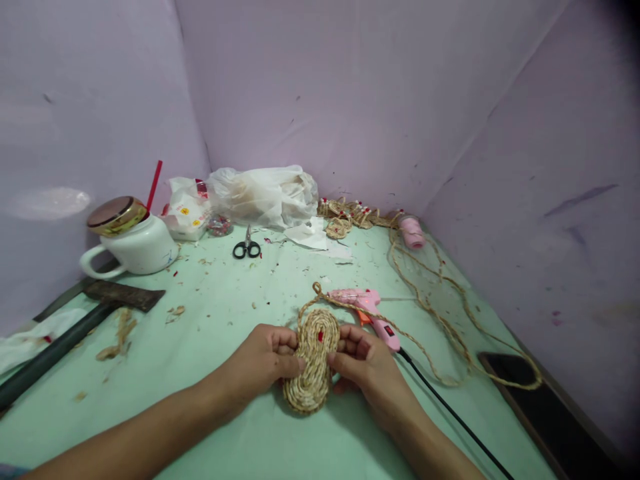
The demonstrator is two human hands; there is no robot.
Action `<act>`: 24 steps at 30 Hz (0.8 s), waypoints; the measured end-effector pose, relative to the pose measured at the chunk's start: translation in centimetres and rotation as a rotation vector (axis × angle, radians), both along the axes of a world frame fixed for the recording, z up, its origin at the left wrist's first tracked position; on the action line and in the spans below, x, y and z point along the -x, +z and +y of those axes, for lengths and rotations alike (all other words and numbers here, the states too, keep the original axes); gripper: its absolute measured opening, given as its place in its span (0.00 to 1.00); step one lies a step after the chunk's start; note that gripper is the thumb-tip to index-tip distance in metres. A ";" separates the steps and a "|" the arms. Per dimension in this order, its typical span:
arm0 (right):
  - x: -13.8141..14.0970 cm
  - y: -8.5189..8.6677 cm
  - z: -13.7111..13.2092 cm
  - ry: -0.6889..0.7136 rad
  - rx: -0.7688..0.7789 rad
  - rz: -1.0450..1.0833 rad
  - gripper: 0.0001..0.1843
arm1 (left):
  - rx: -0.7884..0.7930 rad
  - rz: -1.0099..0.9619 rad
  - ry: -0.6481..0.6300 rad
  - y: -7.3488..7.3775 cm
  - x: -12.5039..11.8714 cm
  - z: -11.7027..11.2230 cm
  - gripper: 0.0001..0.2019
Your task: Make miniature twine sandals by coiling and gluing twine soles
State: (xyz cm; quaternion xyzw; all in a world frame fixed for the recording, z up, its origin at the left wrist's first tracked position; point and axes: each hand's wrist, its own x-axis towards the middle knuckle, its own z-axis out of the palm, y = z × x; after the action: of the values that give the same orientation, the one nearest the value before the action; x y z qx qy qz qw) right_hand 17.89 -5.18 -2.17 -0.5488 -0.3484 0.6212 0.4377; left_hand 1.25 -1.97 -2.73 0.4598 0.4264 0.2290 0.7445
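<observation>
A coiled straw-rope piece (313, 380), shaped like a small oblong sole with a red spot near its far end, is held just above the table. My left hand (273, 360) pinches its left edge, thumb on top. On the opposite edge, my right hand (360, 360) grips it the same way, fingers curled at the side. From the piece's far left side runs a braided rope (360, 308), with a small loop at the top, trailing off to the right. Just beyond my right hand lies a pink glue gun (373, 303) with an orange trigger, the rope crossing it.
A hammer (125, 295) and a white mug (145, 247) stand on the left. Black-handled scissors (247, 249), a plastic bag (270, 193), woven pieces (340, 227) and a pink spool (412, 232) lie toward the back. A black phone-like slab (545, 413) is at right.
</observation>
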 end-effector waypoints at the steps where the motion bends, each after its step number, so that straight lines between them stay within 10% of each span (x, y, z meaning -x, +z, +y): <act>1: 0.0 0.0 0.0 0.002 -0.002 -0.008 0.17 | 0.002 0.008 0.002 -0.1 0.0 0.0 0.14; 24: 0.0 -1.2 0.0 0.033 -0.065 -0.065 0.15 | 0.016 -0.018 -0.009 -0.5 0.0 0.1 0.12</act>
State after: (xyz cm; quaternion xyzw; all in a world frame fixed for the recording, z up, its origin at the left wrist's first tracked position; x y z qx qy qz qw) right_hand 17.84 -5.20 -3.34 -0.5482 -0.3914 0.5988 0.4333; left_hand 1.25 -1.89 -3.20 0.4537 0.4192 0.2262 0.7531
